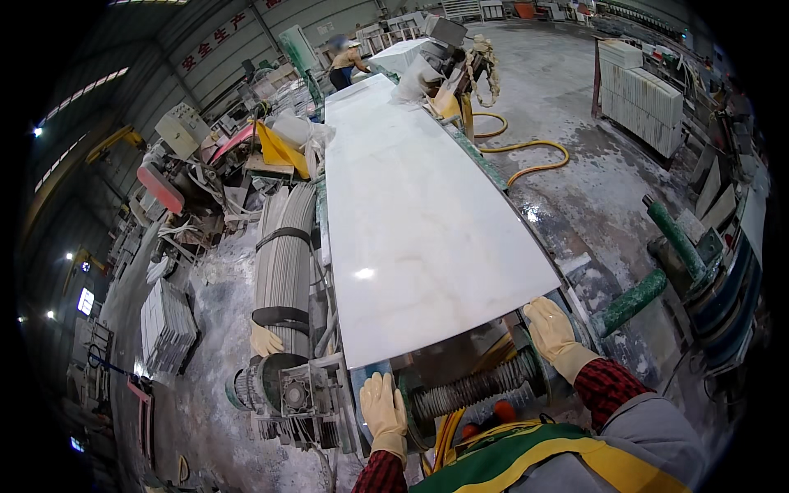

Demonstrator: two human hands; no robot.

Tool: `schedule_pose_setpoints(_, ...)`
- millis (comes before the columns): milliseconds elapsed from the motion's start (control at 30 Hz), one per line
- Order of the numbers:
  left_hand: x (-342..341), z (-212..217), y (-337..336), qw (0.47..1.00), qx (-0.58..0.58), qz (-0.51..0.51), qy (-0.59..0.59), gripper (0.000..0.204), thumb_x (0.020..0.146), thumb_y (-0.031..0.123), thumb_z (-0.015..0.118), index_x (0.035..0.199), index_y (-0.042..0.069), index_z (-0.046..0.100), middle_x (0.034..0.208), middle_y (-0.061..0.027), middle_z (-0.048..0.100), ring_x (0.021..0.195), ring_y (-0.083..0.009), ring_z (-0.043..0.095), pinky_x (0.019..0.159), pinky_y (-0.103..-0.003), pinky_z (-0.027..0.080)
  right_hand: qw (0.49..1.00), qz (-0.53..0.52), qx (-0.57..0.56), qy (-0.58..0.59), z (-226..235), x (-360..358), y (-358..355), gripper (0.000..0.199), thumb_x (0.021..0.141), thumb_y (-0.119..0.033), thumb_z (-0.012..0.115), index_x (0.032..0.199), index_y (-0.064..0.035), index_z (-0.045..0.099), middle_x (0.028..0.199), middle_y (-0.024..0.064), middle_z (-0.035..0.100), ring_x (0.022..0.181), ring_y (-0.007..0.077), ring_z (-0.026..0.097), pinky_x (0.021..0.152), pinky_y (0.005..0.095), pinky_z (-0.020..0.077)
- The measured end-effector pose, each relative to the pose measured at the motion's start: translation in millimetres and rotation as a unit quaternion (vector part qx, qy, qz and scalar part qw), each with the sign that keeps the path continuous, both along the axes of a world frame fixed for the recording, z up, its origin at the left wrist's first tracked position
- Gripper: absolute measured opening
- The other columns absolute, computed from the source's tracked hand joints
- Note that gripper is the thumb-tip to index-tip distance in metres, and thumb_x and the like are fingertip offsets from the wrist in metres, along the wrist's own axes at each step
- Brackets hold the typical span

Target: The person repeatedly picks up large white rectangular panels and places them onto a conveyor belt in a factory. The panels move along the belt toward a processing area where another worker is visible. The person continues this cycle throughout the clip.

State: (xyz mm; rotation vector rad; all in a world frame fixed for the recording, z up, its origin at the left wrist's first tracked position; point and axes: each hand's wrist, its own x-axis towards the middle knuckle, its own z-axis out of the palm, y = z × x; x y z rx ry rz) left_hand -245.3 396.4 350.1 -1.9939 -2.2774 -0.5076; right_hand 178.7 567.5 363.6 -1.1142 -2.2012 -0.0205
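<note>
A large white polished stone slab [427, 230], like marble, lies flat along a long machine bed and stretches away from me. My left hand [383, 411], in a cream rubber glove, rests on the frame just short of the slab's near left corner. Its fingers are stretched out and hold nothing. My right hand [556, 335], gloved alike, lies at the slab's near right corner with fingers extended. Whether its fingertips press on the slab or only the frame beside it, I cannot tell. Between my hands, below the slab's near edge, sits a ribbed roller [477, 388].
A motor [293, 393] stands left of the bed, with a loose cream glove [265, 338] above it. Strapped stone strips [282, 263] lie alongside. A green post [631, 302] juts out at right. A yellow hose [538, 146] crosses the floor. Another person [347, 66] works at the far end.
</note>
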Motion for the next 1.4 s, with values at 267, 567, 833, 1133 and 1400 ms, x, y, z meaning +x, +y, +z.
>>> schedule_pose_setpoints(267, -1, -1, -4, 0.999, 0.028, -0.018, 0.015, 0.049, 0.101, 0.021, 0.07, 0.146, 0.001, 0.065, 0.154, -0.0238, 0.062, 0.144, -0.0465, 0.054, 0.127, -0.058, 0.037, 1.0, 0.001, 0.005, 0.001, -4, 2, -2, 0.039, 0.085, -0.002, 0.072, 0.123, 0.001, 0.067, 0.126, 0.0264, 0.07, 0.119, 0.0472, 0.066, 0.109, 0.0561, 0.0537)
schedule_pose_setpoints(567, 1, 3, -7, 1.0, 0.023, -0.018, 0.005, 0.049, 0.101, 0.021, 0.069, 0.145, 0.001, 0.065, 0.153, -0.024, 0.061, 0.145, -0.0466, 0.052, 0.126, -0.058, 0.036, 1.0, -0.001, -0.004, 0.002, 1, 1, -7, 0.037, 0.085, -0.003, 0.071, 0.122, 0.0005, 0.067, 0.125, 0.0258, 0.069, 0.118, 0.0473, 0.066, 0.109, 0.056, 0.0534)
schedule_pose_setpoints(833, 1, -2, -12, 1.0, 0.016, -0.01, -0.018, 0.05, 0.103, 0.019, 0.068, 0.15, 0.001, 0.064, 0.158, -0.0275, 0.06, 0.149, -0.0502, 0.051, 0.13, -0.06, 0.034, 1.0, -0.008, -0.013, -0.005, 4, 1, -11, 0.037, 0.085, -0.003, 0.071, 0.121, -0.0008, 0.066, 0.124, 0.0253, 0.069, 0.117, 0.0463, 0.066, 0.109, 0.0551, 0.0536)
schedule_pose_setpoints(1133, 4, 0, -16, 1.0, 0.019, -0.009, -0.01, 0.05, 0.102, 0.02, 0.068, 0.149, 0.0, 0.064, 0.157, -0.0269, 0.06, 0.148, -0.05, 0.051, 0.129, -0.059, 0.034, 1.0, -0.001, 0.004, 0.008, 6, 1, -14, 0.036, 0.085, -0.002, 0.07, 0.121, 0.0006, 0.067, 0.123, 0.0249, 0.069, 0.117, 0.0461, 0.066, 0.108, 0.0546, 0.0542)
schedule_pose_setpoints(1400, 4, -1, -19, 1.0, 0.027, -0.009, 0.009, 0.05, 0.101, 0.022, 0.069, 0.147, 0.0, 0.065, 0.154, -0.0248, 0.063, 0.145, -0.0485, 0.053, 0.128, -0.059, 0.036, 1.0, 0.003, -0.005, 0.004, 16, 0, -18, 0.036, 0.083, -0.001, 0.07, 0.118, 0.0016, 0.066, 0.121, 0.0243, 0.069, 0.114, 0.0453, 0.066, 0.105, 0.0542, 0.0548)
